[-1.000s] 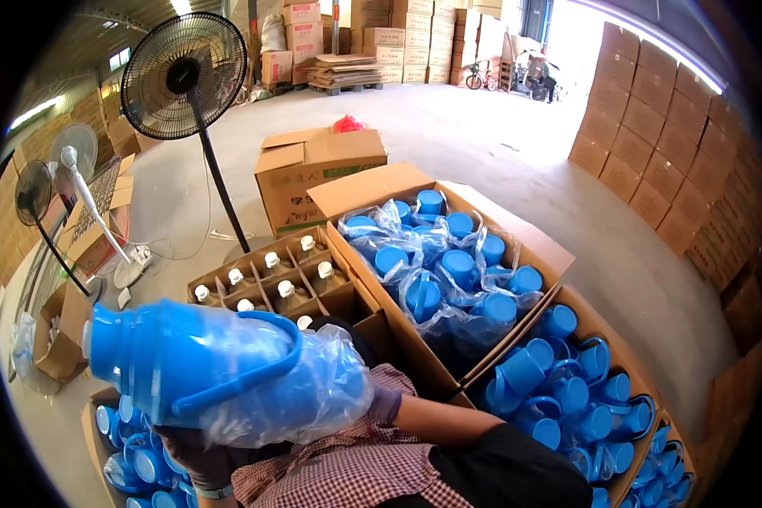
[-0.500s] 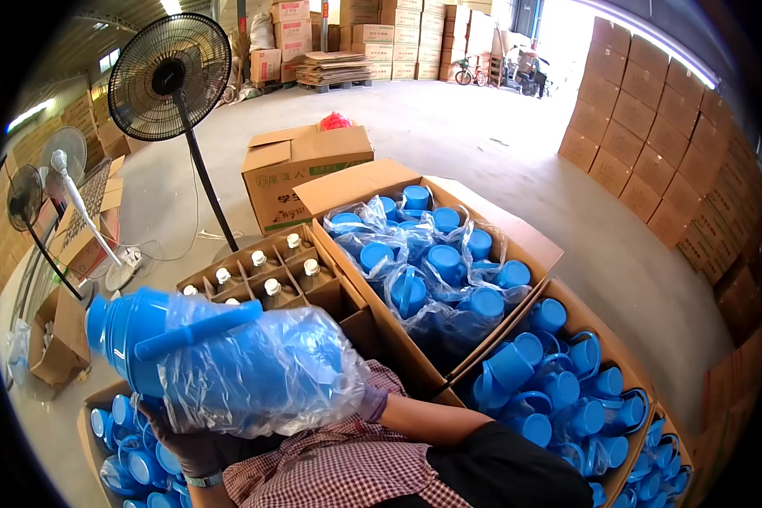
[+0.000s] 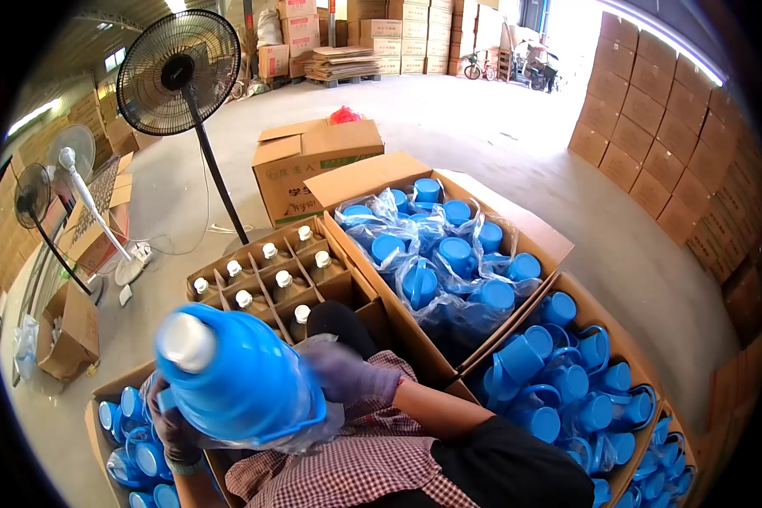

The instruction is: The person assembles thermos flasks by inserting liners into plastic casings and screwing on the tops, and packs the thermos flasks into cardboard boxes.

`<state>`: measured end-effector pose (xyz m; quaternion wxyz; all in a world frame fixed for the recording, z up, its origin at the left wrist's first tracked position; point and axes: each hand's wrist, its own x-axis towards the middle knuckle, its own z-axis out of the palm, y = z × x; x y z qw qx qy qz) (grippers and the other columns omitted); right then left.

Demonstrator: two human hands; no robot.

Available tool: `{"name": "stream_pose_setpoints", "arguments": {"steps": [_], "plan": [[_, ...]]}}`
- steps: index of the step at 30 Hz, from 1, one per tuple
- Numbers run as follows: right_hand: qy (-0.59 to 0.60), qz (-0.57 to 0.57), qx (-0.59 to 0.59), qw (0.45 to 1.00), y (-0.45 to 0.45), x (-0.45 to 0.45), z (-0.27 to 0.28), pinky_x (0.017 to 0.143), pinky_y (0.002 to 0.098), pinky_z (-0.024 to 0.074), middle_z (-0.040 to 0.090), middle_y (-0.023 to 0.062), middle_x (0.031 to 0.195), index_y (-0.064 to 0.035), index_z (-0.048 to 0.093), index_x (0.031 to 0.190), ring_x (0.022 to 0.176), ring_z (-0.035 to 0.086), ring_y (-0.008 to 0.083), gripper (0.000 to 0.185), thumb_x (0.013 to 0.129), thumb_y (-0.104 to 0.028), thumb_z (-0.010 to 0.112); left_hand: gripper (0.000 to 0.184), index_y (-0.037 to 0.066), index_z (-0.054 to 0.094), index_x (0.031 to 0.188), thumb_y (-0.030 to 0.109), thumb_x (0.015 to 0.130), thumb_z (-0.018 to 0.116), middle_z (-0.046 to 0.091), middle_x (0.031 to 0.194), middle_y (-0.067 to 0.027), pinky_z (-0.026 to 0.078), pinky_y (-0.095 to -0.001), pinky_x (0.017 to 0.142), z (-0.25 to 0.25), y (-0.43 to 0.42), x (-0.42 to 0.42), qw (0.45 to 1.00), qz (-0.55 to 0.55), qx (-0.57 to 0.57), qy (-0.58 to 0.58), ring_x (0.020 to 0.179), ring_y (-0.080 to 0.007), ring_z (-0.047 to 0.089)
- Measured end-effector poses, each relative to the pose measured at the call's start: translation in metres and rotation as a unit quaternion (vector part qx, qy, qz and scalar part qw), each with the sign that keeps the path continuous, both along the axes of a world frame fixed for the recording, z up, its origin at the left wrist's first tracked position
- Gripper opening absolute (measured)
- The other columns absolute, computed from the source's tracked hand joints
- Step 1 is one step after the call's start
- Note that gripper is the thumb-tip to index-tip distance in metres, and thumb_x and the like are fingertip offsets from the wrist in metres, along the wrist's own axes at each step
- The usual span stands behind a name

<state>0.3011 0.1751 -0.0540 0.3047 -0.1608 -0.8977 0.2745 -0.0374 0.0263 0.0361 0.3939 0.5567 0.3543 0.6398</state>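
A blue flask (image 3: 241, 381) with a white stopper tilts toward the camera over my lap, clear plastic film around its lower part. My gloved left hand (image 3: 176, 427) grips its left side, with the fingers partly behind it. On the flask's right side, my gloved right hand (image 3: 340, 372) is blurred, and its fingers cannot be made out. Just beyond the flask, a divided carton (image 3: 267, 315) holds several white-capped bottles. To the right, an open carton (image 3: 347, 237) holds several blue flasks in clear film.
More blue items fill a carton (image 3: 631, 351) at the right and another (image 3: 102, 427) at the lower left. A black standing fan (image 3: 178, 72) and a closed-over box (image 3: 313, 169) stand ahead. Stacked cartons (image 3: 643, 118) line the right side.
The flask has swung from lying sideways to pointing its stoppered top toward the camera. My right hand has come into view at its right side, and the film now sits lower.
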Motion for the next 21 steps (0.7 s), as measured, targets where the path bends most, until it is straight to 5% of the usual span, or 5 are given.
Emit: {"name": "stream_pose_setpoints", "arguments": {"steps": [2, 6, 14, 16, 21], "plan": [[-0.051, 0.03, 0.005, 0.998, -0.012, 0.016, 0.017, 0.105, 0.0497, 0.0451, 0.055, 0.0193, 0.137, -0.0061, 0.057, 0.133, 0.126, 0.054, 0.039, 0.067, 0.077, -0.035, 0.08, 0.105, -0.008, 0.055, 0.137, 0.057, 0.064, 0.093, 0.069, 0.123, -0.0101, 0.055, -0.0354, 0.098, 0.032, 0.006, 0.038, 0.997, 0.015, -0.064, -0.042, 0.11, -0.0206, 0.068], [0.032, 0.041, -0.055, 0.997, -0.033, 0.039, 0.034, 0.117, 0.0498, 0.0373, 0.045, 0.0202, 0.15, -0.0117, 0.045, 0.151, 0.141, 0.043, 0.0424, 0.109, 0.062, -0.052, 0.093, 0.093, 0.005, 0.038, 0.153, 0.069, 0.09, 0.061, 0.048, 0.152, -0.0176, 0.05, -0.0515, 0.107, 0.026, -0.02, 0.038, 0.994, -0.08, -0.016, -0.07, 0.134, -0.033, 0.053], [0.061, 0.092, 0.053, 0.992, -0.056, 0.084, 0.141, 0.114, 0.0549, 0.04, 0.045, 0.0237, 0.149, -0.0053, 0.047, 0.149, 0.138, 0.045, 0.0421, 0.096, 0.068, -0.032, 0.09, 0.091, 0.003, 0.042, 0.15, 0.048, 0.08, 0.079, 0.057, 0.14, -0.0196, 0.056, -0.0476, 0.101, 0.062, -0.027, 0.122, 0.976, -0.026, -0.159, -0.145, 0.122, -0.0322, 0.062], [0.126, 0.2, -0.03, 0.971, -0.058, 0.068, 0.143, 0.11, 0.0569, 0.0424, 0.047, 0.0223, 0.147, -0.0054, 0.047, 0.149, 0.134, 0.051, 0.0443, 0.091, 0.071, -0.031, 0.088, 0.091, 0.003, 0.042, 0.149, 0.043, 0.078, 0.083, 0.059, 0.137, -0.0201, 0.057, -0.0466, 0.099, 0.073, -0.031, 0.129, 0.973, -0.006, -0.165, -0.158, 0.118, -0.032, 0.065], [0.214, 0.201, 0.139, 0.946, -0.072, 0.054, 0.214, 0.107, 0.0564, 0.0435, 0.045, 0.0232, 0.148, -0.0077, 0.038, 0.154, 0.135, 0.05, 0.0413, 0.104, 0.07, -0.039, 0.089, 0.089, 0.003, 0.044, 0.149, 0.023, 0.076, 0.09, 0.068, 0.127, -0.0194, 0.062, -0.04, 0.086, 0.084, -0.034, 0.122, 0.977, 0.0, -0.105, -0.187, 0.106, -0.0291, 0.072]]}}
